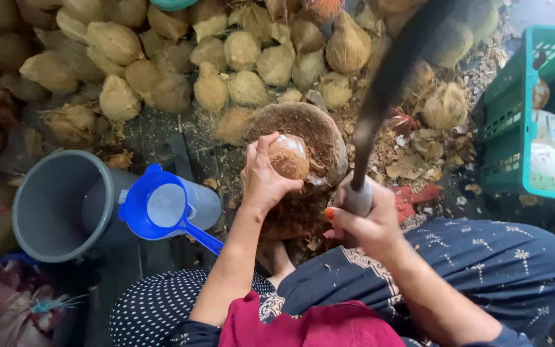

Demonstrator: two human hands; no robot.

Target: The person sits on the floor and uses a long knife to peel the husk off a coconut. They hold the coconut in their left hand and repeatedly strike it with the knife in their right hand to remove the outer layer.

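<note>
Underfoot the dark ground (162, 138) is lying strewn with husk scraps and fibre, and a person is sitting low over it in patterned dark trousers, a red cloth (316, 324) bunching in the lap. Nearest the camera, the right hand (364, 222) is gripping the handle of a long dark blade (387, 83), fingers wrapped tight around it, forearm angling up from the knee, the blade itself rising blurred toward the top of the view. Just beside it, the left hand (263, 177) is reaching forward with the wrist bent, fingers curled closed over a small coconut (289, 156), pinning it on a round, fibre-matted chopping block (303, 138). That nut is already looking mostly stripped, with pale patches showing through the brown, so the trimming seems well along though not finished. To the left a grey bucket (59, 205) is standing with a blue scoop (162, 205) resting against its rim. Farther out, a green crate (515, 109) at the right is holding pale rounded pieces, apparently done ones, while a big heap of husked coconuts (226, 58) is waiting along the back, which suggests plenty is left.
</note>
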